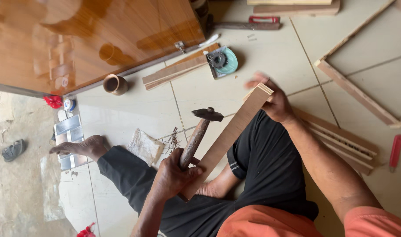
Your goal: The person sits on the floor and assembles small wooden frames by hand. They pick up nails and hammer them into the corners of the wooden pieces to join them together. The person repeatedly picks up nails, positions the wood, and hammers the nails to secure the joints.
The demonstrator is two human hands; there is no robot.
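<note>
The left hand (174,175) grips the hammer (199,134) beside the slanting wood strip (229,136), whose top end the right hand (275,103) holds.

We see soft, even daylight, glossy reflections on the varnished wooden panel (90,39), faint shadows on the floor tiles (270,57), and motion blur on raised fingertips (255,81).

Pale cream tiled floor (275,61) with dark grout lines, lit by soft daylight. A large glossy brown wooden door panel (90,35) lies at upper left, reflecting light. Beyond the tiles, at left, rough grey concrete ground (16,193) bears a single dark sandal (12,150).
</note>
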